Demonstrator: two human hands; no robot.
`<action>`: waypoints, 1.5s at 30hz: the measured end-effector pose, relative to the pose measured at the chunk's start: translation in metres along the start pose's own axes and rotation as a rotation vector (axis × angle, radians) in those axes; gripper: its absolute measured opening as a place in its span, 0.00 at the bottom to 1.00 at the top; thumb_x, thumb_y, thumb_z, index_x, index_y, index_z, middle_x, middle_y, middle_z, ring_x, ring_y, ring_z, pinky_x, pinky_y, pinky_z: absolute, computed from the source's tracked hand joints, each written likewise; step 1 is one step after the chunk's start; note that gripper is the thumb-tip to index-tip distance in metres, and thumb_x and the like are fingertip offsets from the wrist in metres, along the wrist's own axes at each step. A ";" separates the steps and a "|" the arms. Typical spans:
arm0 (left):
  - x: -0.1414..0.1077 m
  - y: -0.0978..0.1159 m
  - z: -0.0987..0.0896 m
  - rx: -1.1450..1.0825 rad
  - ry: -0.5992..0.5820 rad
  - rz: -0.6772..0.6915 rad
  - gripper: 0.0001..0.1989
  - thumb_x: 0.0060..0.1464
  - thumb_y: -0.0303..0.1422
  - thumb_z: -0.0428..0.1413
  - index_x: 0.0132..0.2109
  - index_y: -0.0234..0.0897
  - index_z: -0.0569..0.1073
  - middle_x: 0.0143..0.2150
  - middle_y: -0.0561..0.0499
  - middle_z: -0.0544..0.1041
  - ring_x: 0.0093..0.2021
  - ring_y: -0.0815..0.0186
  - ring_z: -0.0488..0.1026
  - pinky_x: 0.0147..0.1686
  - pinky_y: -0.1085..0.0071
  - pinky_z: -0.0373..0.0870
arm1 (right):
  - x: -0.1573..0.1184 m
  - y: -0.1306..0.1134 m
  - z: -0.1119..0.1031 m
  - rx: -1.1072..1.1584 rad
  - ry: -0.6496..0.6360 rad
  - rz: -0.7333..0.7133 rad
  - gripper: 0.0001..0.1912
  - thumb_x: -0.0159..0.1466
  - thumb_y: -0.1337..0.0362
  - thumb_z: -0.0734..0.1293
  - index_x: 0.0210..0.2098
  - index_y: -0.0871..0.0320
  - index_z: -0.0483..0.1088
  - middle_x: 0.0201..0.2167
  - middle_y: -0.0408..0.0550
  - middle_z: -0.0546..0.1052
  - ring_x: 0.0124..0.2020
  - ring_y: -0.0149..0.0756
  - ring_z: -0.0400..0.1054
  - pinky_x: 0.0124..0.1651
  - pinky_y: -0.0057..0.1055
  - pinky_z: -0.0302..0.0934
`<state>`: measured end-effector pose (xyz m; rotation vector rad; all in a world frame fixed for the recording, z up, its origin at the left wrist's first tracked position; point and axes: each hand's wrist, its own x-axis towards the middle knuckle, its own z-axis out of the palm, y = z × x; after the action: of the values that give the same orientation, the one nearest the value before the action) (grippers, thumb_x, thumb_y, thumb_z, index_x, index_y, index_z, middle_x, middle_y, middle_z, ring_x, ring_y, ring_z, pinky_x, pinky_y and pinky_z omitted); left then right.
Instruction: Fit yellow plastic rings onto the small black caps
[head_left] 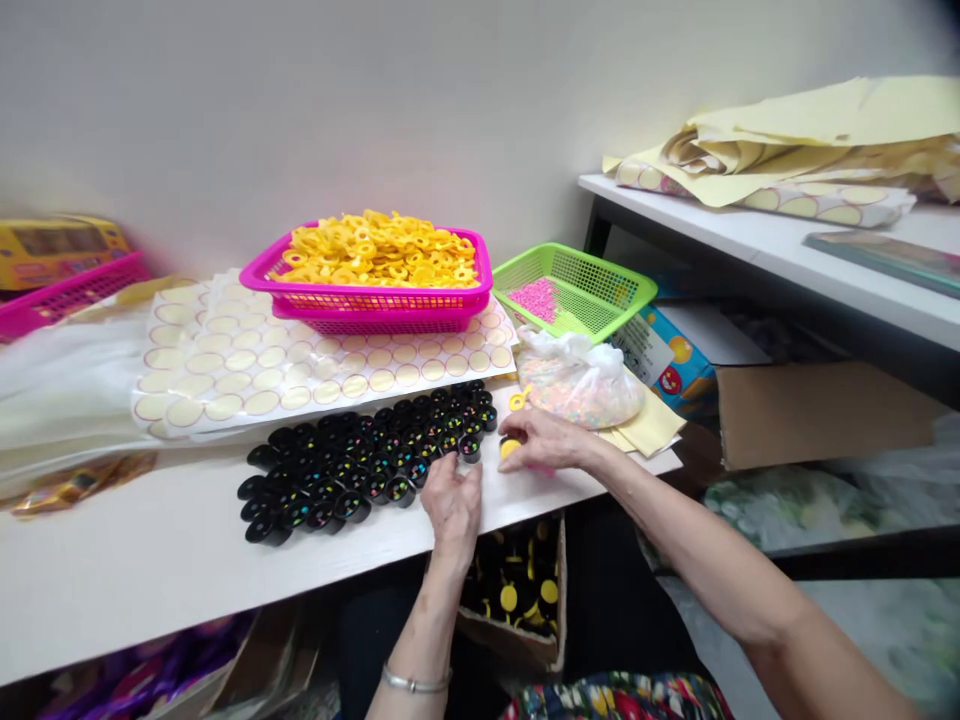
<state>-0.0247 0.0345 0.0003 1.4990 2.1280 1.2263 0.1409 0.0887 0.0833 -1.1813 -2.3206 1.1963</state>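
The white table [150, 570] crosses the frame from lower left to centre right, and the packed block of black cups [330, 485] sits on it at centre. Handling these well seems to call for lifting from the near right edge, so that neighbours stay upright and their coloured bits do not spill. The small yellow-topped piece [509, 449], right of the block, is best held by its sides, level, and pressed evenly rather than at one edge.

The right forearm slants in from the lower right, the left rises from bottom centre, and their hands nearly meet at the middle. The right hand [551, 440] is bent over, thumb and fingers pinching the yellow-topped piece close above the table. The left hand [452, 500] has its fingers curled together beside the nearest cups; whether the fingertips grip one, I cannot tell.
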 end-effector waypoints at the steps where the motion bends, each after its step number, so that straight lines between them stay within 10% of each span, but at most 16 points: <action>1: 0.001 0.000 0.002 0.024 0.004 0.016 0.15 0.42 0.40 0.55 0.36 0.36 0.74 0.30 0.51 0.71 0.27 0.67 0.68 0.32 0.70 0.65 | -0.008 -0.004 0.005 -0.051 -0.053 -0.045 0.19 0.46 0.55 0.71 0.33 0.60 0.70 0.25 0.39 0.67 0.26 0.29 0.59 0.28 0.24 0.50; 5: 0.005 0.002 0.006 0.089 0.016 0.071 0.14 0.45 0.44 0.53 0.30 0.36 0.73 0.27 0.52 0.70 0.29 0.66 0.68 0.32 0.71 0.62 | -0.044 -0.017 0.047 -0.375 -0.350 -0.092 0.20 0.46 0.52 0.71 0.32 0.60 0.71 0.29 0.46 0.71 0.29 0.34 0.63 0.28 0.27 0.52; 18: -0.007 0.012 0.000 0.134 -0.067 0.091 0.13 0.44 0.42 0.53 0.22 0.37 0.67 0.20 0.56 0.64 0.23 0.71 0.61 0.26 0.74 0.55 | -0.079 -0.003 0.115 -0.729 -0.047 -0.135 0.11 0.55 0.66 0.62 0.38 0.65 0.66 0.37 0.57 0.67 0.39 0.44 0.61 0.37 0.38 0.59; 26: -0.010 0.017 0.002 0.054 -0.275 0.062 0.12 0.41 0.43 0.55 0.29 0.40 0.74 0.21 0.58 0.66 0.24 0.71 0.63 0.26 0.75 0.57 | -0.060 0.023 0.139 -0.521 -0.223 0.124 0.20 0.52 0.59 0.67 0.41 0.65 0.67 0.39 0.58 0.70 0.36 0.45 0.68 0.33 0.35 0.61; 34: -0.009 0.012 0.004 0.015 -0.351 -0.013 0.15 0.37 0.45 0.58 0.31 0.40 0.74 0.21 0.59 0.67 0.24 0.71 0.64 0.24 0.75 0.57 | -0.066 0.011 0.093 -0.321 -0.280 -0.009 0.04 0.54 0.66 0.64 0.29 0.62 0.68 0.27 0.47 0.71 0.29 0.33 0.66 0.29 0.25 0.55; 40: -0.010 0.009 0.006 -0.012 -0.350 -0.043 0.17 0.35 0.43 0.60 0.35 0.41 0.75 0.22 0.59 0.69 0.24 0.71 0.65 0.25 0.75 0.58 | -0.065 0.023 0.041 -0.405 0.290 0.205 0.08 0.58 0.72 0.57 0.27 0.59 0.67 0.28 0.45 0.69 0.31 0.31 0.62 0.32 0.26 0.51; 45: -0.011 0.005 0.008 -0.026 -0.325 -0.031 0.19 0.34 0.42 0.60 0.38 0.42 0.75 0.25 0.59 0.71 0.26 0.70 0.67 0.27 0.75 0.60 | -0.066 0.043 0.041 -0.391 0.355 0.202 0.06 0.58 0.69 0.59 0.29 0.58 0.67 0.30 0.44 0.68 0.33 0.31 0.62 0.35 0.26 0.51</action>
<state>-0.0115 0.0289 -0.0035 1.5290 1.9059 0.9224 0.1827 0.0295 0.0330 -1.6377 -2.2526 0.5299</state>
